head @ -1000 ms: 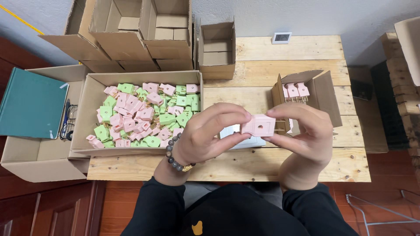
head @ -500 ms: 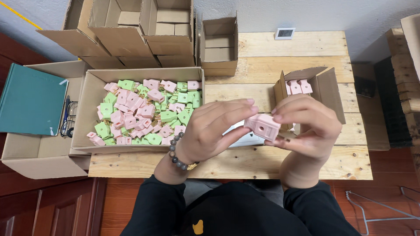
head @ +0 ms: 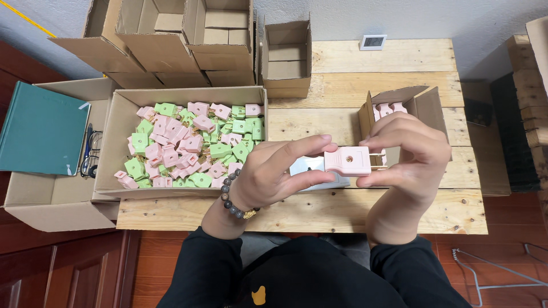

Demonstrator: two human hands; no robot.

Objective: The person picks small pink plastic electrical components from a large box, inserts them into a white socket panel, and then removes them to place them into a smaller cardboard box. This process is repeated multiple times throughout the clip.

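My left hand (head: 268, 177) and right hand (head: 408, 154) pinch pink plug (head: 348, 161) between fingers, above wooden surface (head: 399, 68). Plug now turned flat, prongs toward 3 o'clock, screw face up for checking. Box of plugs (head: 182, 142) at 9 o'clock.

Both hands up over the wooden table (head: 399, 57), pinching one pink plug (head: 348, 161) between them: left hand (head: 274, 174) on its left end, right hand (head: 408, 157) around the prong end. Big box (head: 114, 131) of pink and green plugs (head: 191, 145) sits left, small box (head: 431, 105) with a few pink ones right behind the right hand.
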